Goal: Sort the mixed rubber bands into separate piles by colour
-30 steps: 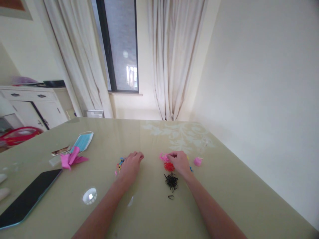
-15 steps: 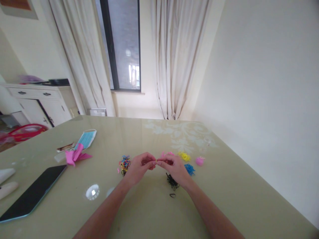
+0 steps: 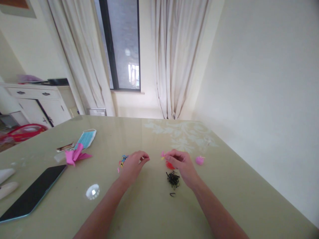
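1. The glossy worktop (image 3: 149,205) bears a face mask (image 3: 87,138), folded pink paper (image 3: 74,156) and a phone (image 3: 35,191) leftward.
2. Multicoloured bands (image 3: 122,162), red bands (image 3: 169,165) and black rubber bands (image 3: 172,179) lie in piles.
3. Rightmost sits a pink bundle (image 3: 199,160).

Soft light, reflections on tabletop (image 3: 144,205)

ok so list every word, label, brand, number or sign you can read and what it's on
None can be read.
Small strip by the face mask: too small and blurred to tell if it has print.
Phone, black bands: no lettering visible.
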